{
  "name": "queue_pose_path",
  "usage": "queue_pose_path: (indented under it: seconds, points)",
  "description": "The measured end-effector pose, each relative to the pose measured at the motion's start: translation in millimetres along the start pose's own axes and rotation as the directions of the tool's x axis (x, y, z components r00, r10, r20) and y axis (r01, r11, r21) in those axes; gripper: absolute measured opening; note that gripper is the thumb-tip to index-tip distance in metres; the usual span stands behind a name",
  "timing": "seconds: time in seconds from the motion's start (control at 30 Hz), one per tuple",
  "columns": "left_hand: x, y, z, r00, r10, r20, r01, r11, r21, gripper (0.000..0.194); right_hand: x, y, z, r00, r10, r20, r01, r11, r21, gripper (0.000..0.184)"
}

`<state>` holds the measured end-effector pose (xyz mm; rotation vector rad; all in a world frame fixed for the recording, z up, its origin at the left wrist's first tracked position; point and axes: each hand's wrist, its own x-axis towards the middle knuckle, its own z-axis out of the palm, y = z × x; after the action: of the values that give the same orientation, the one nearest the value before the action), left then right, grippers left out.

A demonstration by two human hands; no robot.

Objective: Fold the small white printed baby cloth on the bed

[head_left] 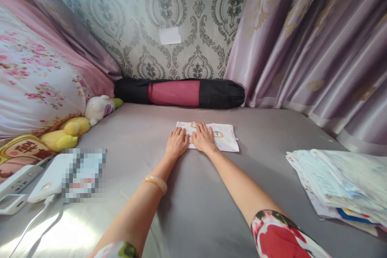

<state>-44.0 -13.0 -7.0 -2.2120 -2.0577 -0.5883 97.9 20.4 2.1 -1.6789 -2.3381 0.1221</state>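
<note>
A folded white cloth [228, 142] with small orange and yellow prints lies flat on the grey bed sheet [193, 209]. My left hand [177, 142] rests palm down on its left end, fingers stretched forward. Just beside it, my right hand [203, 136] presses flat on the middle of the cloth, fingers extended. Neither hand grips anything. The part of the cloth beneath both palms is hidden. A pale bangle [155, 184] circles my left forearm.
A stack of folded cloths [341, 181] lies at right. Along the wall stretches a black and red rolled bag [175, 93]. On the left are plush toys [72, 131], a floral pillow [39, 80], a power strip [21, 179] and a white corded device [50, 179]. Curtains [287, 40] hang at right.
</note>
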Motion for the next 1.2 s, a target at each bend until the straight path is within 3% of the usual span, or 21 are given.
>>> queue_pose_path:
  seconds: [0.23,0.37,0.53,0.7,0.9,1.07,1.2]
  points:
    - [1.5,-4.4,5.2,0.995,-0.072,-0.074,0.066,0.995,-0.079,0.039,12.6,-15.8,-8.0,0.995,0.024,0.093,-0.027,0.999,0.029,0.056]
    - [3.8,-12.6,8.4,0.991,-0.112,-0.077,0.1,0.983,-0.152,0.045,19.0,-28.7,3.1,0.998,-0.059,0.028,0.058,0.997,0.047,0.058]
    - [6.9,-24.0,13.3,0.99,-0.113,-0.089,0.083,0.954,-0.289,0.055,19.4,-30.5,17.2,0.997,-0.075,-0.032,0.076,0.997,0.027,0.058]
    - [9.2,-26.6,13.4,0.975,-0.195,-0.106,0.129,0.886,-0.446,0.057,21.2,-31.9,12.0,0.999,-0.054,0.003,0.054,0.998,0.031,0.059]
    - [7.5,-29.9,5.9,0.925,-0.362,-0.118,0.21,0.743,-0.636,0.048,24.4,-50.8,10.0,0.996,-0.063,0.058,0.059,0.996,0.064,0.059]
    - [5.5,-29.9,-0.5,0.899,-0.425,-0.108,0.24,0.683,-0.69,0.046,23.2,-57.7,14.7,0.998,-0.06,0.03,0.058,0.997,0.047,0.058]
    - [6.2,-25.6,-5.5,0.888,-0.449,-0.095,0.262,0.666,-0.699,0.043,27.6,-63.0,8.3,0.994,-0.036,0.103,0.032,0.999,0.044,0.058]
